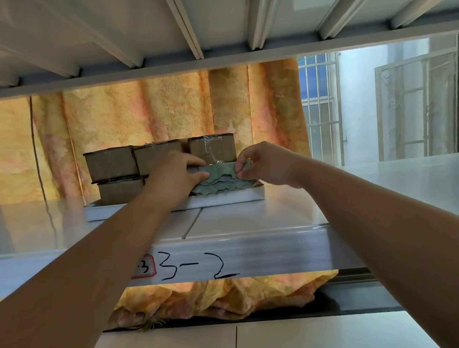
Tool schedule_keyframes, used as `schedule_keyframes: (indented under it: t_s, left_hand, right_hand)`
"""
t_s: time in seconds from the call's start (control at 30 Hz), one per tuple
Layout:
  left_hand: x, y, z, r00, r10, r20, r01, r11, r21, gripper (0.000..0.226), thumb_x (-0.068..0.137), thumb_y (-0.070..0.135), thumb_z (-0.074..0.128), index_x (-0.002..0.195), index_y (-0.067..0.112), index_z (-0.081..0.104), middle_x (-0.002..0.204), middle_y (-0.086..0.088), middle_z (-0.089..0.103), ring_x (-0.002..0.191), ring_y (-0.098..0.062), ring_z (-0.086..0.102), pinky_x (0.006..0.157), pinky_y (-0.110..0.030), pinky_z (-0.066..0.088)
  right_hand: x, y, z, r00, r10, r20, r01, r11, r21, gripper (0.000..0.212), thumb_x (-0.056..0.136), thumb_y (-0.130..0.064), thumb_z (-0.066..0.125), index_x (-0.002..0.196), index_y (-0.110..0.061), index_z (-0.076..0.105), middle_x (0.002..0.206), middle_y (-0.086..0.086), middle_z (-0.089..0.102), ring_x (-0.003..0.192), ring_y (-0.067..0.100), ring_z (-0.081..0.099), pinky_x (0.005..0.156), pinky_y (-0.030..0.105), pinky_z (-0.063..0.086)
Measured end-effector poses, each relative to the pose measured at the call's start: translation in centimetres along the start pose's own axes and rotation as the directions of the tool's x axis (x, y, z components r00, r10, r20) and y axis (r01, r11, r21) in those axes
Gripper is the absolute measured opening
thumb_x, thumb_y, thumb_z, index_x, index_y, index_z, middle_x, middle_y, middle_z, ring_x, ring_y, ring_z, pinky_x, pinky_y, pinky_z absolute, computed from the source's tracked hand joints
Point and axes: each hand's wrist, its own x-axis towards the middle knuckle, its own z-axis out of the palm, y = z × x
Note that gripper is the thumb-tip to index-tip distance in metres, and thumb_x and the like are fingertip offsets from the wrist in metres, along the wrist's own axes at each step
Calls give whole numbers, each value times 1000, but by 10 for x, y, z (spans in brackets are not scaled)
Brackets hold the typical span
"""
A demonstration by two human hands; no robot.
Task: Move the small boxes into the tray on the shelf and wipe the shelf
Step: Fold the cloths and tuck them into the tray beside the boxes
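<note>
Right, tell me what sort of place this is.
Probably a storeroom: a white metal shelving rack with "3-2" handwritten on its front edge, small brown cardboard boxes stacked in a white tray, and an orange patterned curtain beside a barred window behind.

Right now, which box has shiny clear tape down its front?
The rightmost box, just above the green cloth; the other boxes show plain brown fronts.

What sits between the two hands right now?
A folded green cloth, held by the left hand and pinched by the right hand, in the head view.
</note>
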Motion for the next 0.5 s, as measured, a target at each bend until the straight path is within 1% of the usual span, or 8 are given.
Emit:
schedule_keyframes:
  t_s: [0.07, 0.13, 0.23, 0.27, 0.33, 0.37, 0.43, 0.5]
  left_hand:
    - [0, 3, 1, 999, 33, 1, -32, 993, 112, 39, 88, 29, 64, 124, 15, 63, 126, -10, 53, 113, -24, 51, 90, -24, 34]
    - [0, 4, 4, 999, 28, 23, -31, 988, 154, 41, 88, 29, 64, 126, 13, 62, 125, -10, 47, 109, -23, 50, 91, -24, 35]
    - [-2, 4, 7, 999, 28, 38, -35, 985, 169, 35, 87, 28, 66, 119, 15, 60, 114, -6, 41, 94, -17, 44, 84, -25, 36]
    - [-2, 3, 8, 998, 33, 45, -39, 986, 160, 32, 87, 27, 66, 115, 15, 59, 109, -4, 39, 91, -17, 44, 82, -25, 36]
    - [-3, 1, 8, 997, 48, 69, -59, 983, 173, 27, 87, 25, 65, 109, 14, 54, 105, -3, 37, 87, -18, 45, 77, -26, 36]
    - [-4, 2, 8, 995, 60, 83, -76, 976, 205, 24, 88, 24, 65, 106, 14, 54, 105, -3, 37, 86, -19, 45, 75, -28, 37]
    - [-5, 3, 8, 993, 74, 88, -96, 952, 290, 16, 88, 23, 63, 101, 14, 60, 103, -3, 37, 89, -19, 45, 73, -30, 40]
    - [-5, 5, 7, 989, 115, 95, -143, 907, 396, 13, 90, 21, 61, 100, 16, 67, 102, -2, 40, 99, -22, 46, 73, -32, 41]
  right_hand:
    - [0, 1, 0, 1000, -4, -13, 3, 999, -53, 8, 85, -11, 66, 91, -8, 70, 79, 2, 57, 68, 15, 48, 55, 18, 38]
    - [0, 2, 0, 1000, -8, -14, 6, 994, -105, 13, 84, -14, 67, 94, -8, 72, 79, 4, 58, 69, 17, 49, 58, 22, 37]
    - [0, 4, 1, 1000, -26, -4, 25, 986, -162, 16, 86, -14, 65, 99, -9, 73, 74, -6, 56, 66, 9, 49, 57, 17, 37]
    - [-1, 4, 1, 999, -38, 2, 38, 981, -190, 17, 87, -14, 63, 100, -9, 72, 77, -8, 57, 68, 8, 50, 58, 15, 37]
    - [-1, 3, 1, 998, -66, 23, 69, 965, -253, 19, 90, -13, 58, 102, -10, 72, 91, -3, 62, 79, 12, 53, 60, 11, 37]
    - [-1, 3, 2, 997, -67, 29, 73, 957, -280, 20, 91, -13, 56, 102, -11, 72, 97, 0, 64, 84, 13, 53, 62, 13, 38]
    - [0, 2, 5, 998, -52, 41, 63, 943, -328, 22, 91, -19, 55, 101, -9, 73, 103, 4, 67, 95, 17, 55, 73, 20, 42]
    - [4, 4, 10, 997, -23, 77, 54, 900, -433, 34, 88, -37, 55, 96, -8, 72, 105, 11, 63, 114, 24, 47, 95, 35, 42]
